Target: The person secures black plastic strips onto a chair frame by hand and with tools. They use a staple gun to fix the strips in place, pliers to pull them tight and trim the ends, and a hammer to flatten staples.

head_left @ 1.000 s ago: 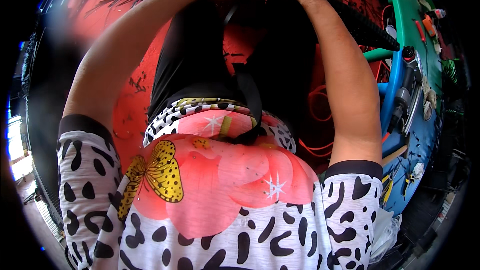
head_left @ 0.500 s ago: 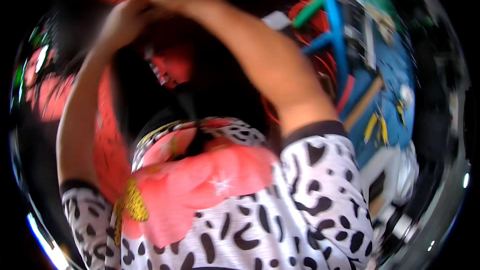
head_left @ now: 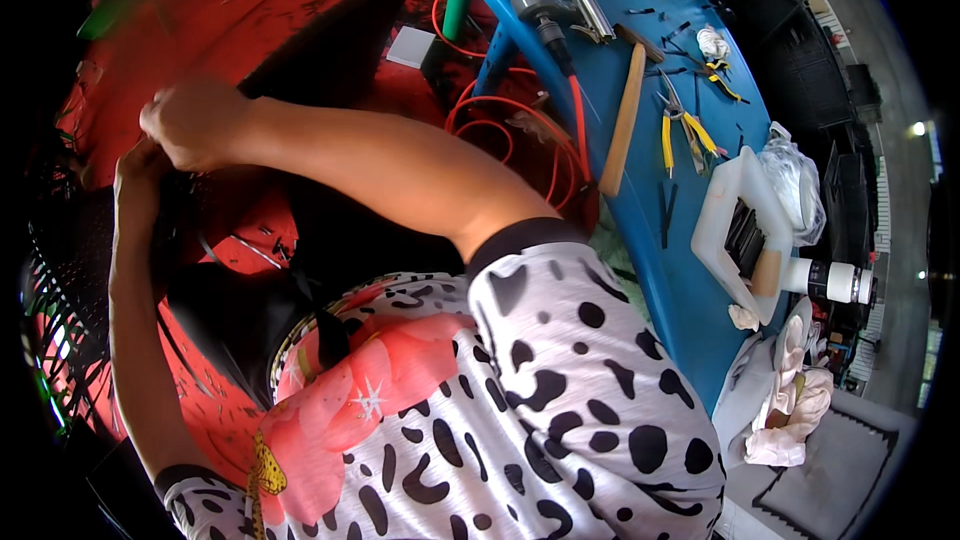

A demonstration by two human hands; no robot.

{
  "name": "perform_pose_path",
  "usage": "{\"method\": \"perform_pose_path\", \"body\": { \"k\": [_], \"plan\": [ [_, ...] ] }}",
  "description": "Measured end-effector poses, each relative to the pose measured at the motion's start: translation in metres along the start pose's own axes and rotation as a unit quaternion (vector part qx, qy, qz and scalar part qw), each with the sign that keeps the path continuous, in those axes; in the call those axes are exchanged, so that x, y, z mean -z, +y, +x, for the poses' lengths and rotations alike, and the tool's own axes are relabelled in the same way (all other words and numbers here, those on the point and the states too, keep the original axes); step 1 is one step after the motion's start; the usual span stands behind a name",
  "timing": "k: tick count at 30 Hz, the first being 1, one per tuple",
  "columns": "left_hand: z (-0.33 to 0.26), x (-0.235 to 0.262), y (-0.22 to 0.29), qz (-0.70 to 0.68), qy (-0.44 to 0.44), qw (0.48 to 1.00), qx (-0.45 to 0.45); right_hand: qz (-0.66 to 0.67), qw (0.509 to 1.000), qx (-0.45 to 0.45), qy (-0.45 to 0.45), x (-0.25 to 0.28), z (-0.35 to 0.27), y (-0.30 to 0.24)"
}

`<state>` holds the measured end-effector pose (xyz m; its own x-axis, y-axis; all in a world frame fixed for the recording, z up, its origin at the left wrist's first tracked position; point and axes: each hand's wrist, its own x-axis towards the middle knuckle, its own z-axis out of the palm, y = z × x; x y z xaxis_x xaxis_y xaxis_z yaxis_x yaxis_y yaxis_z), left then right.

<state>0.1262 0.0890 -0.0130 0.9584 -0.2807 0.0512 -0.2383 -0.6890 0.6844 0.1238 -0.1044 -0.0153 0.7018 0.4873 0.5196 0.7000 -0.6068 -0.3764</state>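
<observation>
My right hand is closed in a fist at the upper left. Just below it, my left hand meets it, its fingers bent and partly hidden behind the right. Whatever the two hands pinch between them is hidden. Around them lies dark woven work with black strands showing at the left rim. Thin black strips hang and curve below the hands, in front of my body. A large black panel slants up behind my right forearm.
Right of me is a blue table with a hammer, yellow-handled pliers, a power tool on a red hose, and a white container of black pieces. The red floor carries scattered dark scraps.
My view has swung, so the table shows more fully. Both hands now appear farther left and lower in the picture, still close together.
</observation>
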Motion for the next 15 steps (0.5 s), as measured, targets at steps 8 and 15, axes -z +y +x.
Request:
{"method": "perform_pose_path", "body": {
  "k": [8, 15],
  "plan": [
    [-0.015, -0.014, -0.007, 0.018, 0.044, 0.999, 0.001, -0.251, 0.940, -0.161, 0.168, 0.229, -0.250, 0.115],
    [-0.003, -0.011, -0.015, 0.092, 0.071, 0.993, -0.029, -0.449, 0.709, -0.543, -0.031, 0.346, -0.436, 0.106]
  ]
}}
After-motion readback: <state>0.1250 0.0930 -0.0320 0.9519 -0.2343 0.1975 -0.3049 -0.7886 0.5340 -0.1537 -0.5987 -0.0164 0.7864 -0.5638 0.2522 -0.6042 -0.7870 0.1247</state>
